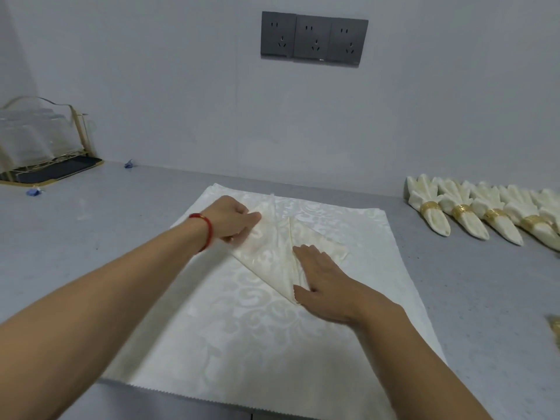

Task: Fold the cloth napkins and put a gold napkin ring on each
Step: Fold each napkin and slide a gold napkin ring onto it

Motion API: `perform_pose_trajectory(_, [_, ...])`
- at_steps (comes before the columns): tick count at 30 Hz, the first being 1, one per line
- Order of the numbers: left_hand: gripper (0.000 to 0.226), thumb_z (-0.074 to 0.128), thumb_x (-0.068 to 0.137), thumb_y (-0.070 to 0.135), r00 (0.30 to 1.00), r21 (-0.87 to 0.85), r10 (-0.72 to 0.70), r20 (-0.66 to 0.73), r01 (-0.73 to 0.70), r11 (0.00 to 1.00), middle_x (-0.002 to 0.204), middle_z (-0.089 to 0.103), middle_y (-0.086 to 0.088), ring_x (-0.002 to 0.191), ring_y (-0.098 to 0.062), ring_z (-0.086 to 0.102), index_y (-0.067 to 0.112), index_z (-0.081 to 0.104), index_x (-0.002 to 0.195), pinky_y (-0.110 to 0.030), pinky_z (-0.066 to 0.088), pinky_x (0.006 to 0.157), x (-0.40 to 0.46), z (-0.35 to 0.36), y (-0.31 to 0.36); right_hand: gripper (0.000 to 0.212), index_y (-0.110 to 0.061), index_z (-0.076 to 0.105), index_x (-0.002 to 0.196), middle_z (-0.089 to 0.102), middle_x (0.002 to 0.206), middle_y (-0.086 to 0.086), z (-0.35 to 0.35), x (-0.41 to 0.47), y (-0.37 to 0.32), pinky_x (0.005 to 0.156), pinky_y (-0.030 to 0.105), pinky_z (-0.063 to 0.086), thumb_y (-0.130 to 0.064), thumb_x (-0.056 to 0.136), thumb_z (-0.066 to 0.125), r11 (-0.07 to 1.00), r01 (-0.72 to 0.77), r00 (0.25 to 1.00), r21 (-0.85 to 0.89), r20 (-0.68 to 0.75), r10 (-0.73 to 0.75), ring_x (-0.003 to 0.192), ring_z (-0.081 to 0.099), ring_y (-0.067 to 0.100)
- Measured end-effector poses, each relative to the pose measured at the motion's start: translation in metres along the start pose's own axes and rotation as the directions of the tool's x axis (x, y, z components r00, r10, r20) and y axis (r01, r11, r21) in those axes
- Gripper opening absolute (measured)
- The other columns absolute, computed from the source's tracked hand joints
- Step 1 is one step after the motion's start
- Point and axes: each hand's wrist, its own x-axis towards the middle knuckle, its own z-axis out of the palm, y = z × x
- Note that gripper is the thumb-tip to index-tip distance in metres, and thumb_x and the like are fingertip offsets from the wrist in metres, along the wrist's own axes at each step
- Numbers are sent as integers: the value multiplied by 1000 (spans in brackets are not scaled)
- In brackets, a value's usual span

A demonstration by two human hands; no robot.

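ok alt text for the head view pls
Two bare hands fold a cream napkin on a stack of flat napkins: the left hand pinches a fold, the right hand presses flat. Finished napkins in gold rings line the grey counter at right.

A plain back-of-house service room, the sort attached to a restaurant or banquet hall. A gray speckled tabletop (91, 225) runs against a bare white wall (151, 86) fitted with 3 dark power sockets (314, 38), high beyond the hands. Far to the left of the left hand (231, 219), a gold wire rack (45, 140) holds upturned clear glasses over a dark drip tray. Right of the right hand (324, 286), a row of folded cream napkins (472, 212), each in a gold ring, lies near the wall. Under both hands lies a stack of cream damask cloths (242, 344).
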Motion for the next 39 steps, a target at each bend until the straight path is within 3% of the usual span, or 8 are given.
perform_pose_trajectory(4, [41, 60, 90, 36, 985, 122, -56, -165, 76, 990, 61, 44, -1, 62, -23, 45, 20, 39, 58, -32, 37, 65, 24, 46, 4, 75, -20, -8, 165, -17, 171, -2, 2, -4, -1, 115, 20, -14, -39, 108, 38, 1000, -3, 1000, -6, -7, 3, 155, -21, 11])
perform_pose_trajectory(8, [31, 52, 91, 46, 950, 243, -122, -288, 195, 950, 85, 64, -1, 92, -29, 56, 21, 56, 71, -43, 32, 85, 35, 75, -1, 73, -18, -8, 165, -17, 171, 0, 5, 0, 0, 118, 22, -15, -38, 108, 34, 1000, -8, 1000, -20, -11, 8, 155, -22, 12])
perform_pose_trajectory(13, [29, 41, 96, 41, 918, 411, -57, -393, 231, 882, 105, 55, -2, 108, -28, 47, 20, 61, 93, -45, 28, 89, 33, 92, -3, 61, -22, -5, 164, -12, 171, -9, 1, -3, -4, 115, 17, -12, -30, 111, 22, 986, 15, 999, 166, -47, -7, 154, -17, 4])
perform_pose_trajectory(18, [33, 40, 96, 44, 910, 500, -2, -416, 230, 835, 108, 54, -3, 111, -29, 46, 20, 60, 108, -48, 31, 91, 29, 99, -4, 47, -24, 40, 154, 38, 155, -9, 4, -4, -6, 119, 22, 19, -39, 109, 36, 982, 149, 942, 117, -319, -104, 143, 26, 6])
perform_pose_trajectory(23, [37, 42, 95, 35, 873, 579, 202, -444, 107, 809, 113, 56, -5, 108, -30, 49, 19, 47, 127, -51, 35, 93, 24, 101, -3, 46, -18, 48, 147, 45, 144, -6, 14, 3, 0, 108, 23, 31, -35, 105, 47, 988, 146, 942, -42, -300, -152, 134, 35, 13])
perform_pose_trajectory(26, [23, 45, 93, 23, 781, 637, 523, -341, -218, 740, 104, 58, 0, 98, -25, 47, 22, 60, 111, -43, 34, 84, 10, 99, -2, 33, -24, 55, 133, 54, 129, -11, 12, 5, -1, 101, 27, 38, -33, 105, 41, 986, 139, 939, 89, -329, -103, 121, 43, 9])
perform_pose_trajectory(31, [35, 29, 102, 31, 906, 528, 381, -183, -237, 816, 101, 58, 3, 98, -23, 50, 22, 62, 99, -44, 39, 88, -3, 107, -2, 24, -29, 58, 115, 64, 106, -10, -6, 5, -7, 77, 28, 45, -25, 103, 38, 910, -3, 946, 415, -294, 138, 93, 58, 6])
perform_pose_trajectory(39, [52, 43, 80, 63, 895, 606, 410, -174, -231, 761, 108, 50, 8, 103, -20, 45, 24, 48, 115, -41, 32, 84, -15, 121, 1, 31, -22, 62, 130, 64, 129, 6, -51, 108, 11, 99, 43, 47, -25, 103, 47, 991, -123, 919, 53, -371, 134, 121, 56, 27])
